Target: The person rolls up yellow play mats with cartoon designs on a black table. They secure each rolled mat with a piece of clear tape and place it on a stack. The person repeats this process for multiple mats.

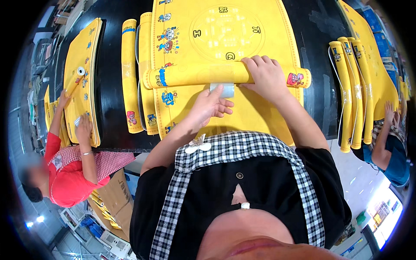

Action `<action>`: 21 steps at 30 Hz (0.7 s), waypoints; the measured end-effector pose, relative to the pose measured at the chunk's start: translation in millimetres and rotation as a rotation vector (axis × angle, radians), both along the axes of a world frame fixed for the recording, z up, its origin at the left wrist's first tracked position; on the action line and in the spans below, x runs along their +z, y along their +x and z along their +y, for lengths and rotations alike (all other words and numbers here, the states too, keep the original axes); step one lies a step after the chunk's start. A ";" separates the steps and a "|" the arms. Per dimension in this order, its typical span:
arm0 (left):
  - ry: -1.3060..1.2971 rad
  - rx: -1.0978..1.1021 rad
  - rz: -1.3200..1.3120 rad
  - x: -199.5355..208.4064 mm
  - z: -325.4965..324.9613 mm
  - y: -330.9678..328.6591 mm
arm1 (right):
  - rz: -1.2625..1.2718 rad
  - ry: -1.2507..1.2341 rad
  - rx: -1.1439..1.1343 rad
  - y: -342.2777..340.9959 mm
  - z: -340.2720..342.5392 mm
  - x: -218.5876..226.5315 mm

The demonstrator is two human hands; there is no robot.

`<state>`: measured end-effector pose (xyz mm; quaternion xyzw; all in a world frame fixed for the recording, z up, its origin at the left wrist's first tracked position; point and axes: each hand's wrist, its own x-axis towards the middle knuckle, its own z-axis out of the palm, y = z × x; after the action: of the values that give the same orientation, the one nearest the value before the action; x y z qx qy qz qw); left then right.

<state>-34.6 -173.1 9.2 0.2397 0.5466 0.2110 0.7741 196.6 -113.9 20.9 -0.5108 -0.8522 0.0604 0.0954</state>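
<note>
Nearest us, our left hand point(211, 105) rests with loose fingers on the flat yellow mat point(264, 112), its fingertips touching a strip of clear tape point(222, 90) that lies just below the rolled yellow mat point(195, 76). At about two o'clock from it, our right hand point(265, 76) presses down over the roll, fingers curled across its top, pinning it in place rather than closing around it. The roll lies crosswise, its ends reaching close to the flat mat's side edges. Bare black bench point(112, 86) shows in a narrow lane at nine o'clock, past two more rolled mats point(129, 73), and a wider lane at three o'clock before a row of rolls point(352, 86). Farther off, a person in red point(71, 173) at eight o'clock handles another mat point(84, 78), and a person in blue point(392, 147) stands at four o'clock.
</note>
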 end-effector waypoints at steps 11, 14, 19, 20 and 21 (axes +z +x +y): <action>0.126 -0.131 0.016 -1.5 101.5 -3.7 | 0.042 0.040 -0.005 3.9 109.6 26.3; 0.239 -0.161 0.166 11.4 116.1 11.8 | -0.028 0.010 0.030 5.6 129.1 3.5; 0.396 -0.032 0.123 21.0 173.3 17.8 | -0.057 -0.029 -0.056 10.0 186.9 14.3; 0.397 -0.036 0.101 20.2 183.5 17.0 | -0.053 -0.141 -0.028 7.8 182.9 5.3; 0.399 -0.041 0.078 19.7 187.4 16.5 | -0.067 -0.098 -0.050 4.4 179.4 -2.0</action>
<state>-18.1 14.4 28.9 0.4074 0.5187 0.2896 0.6937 201.0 65.5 18.8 -0.5375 -0.8381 0.0828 0.0430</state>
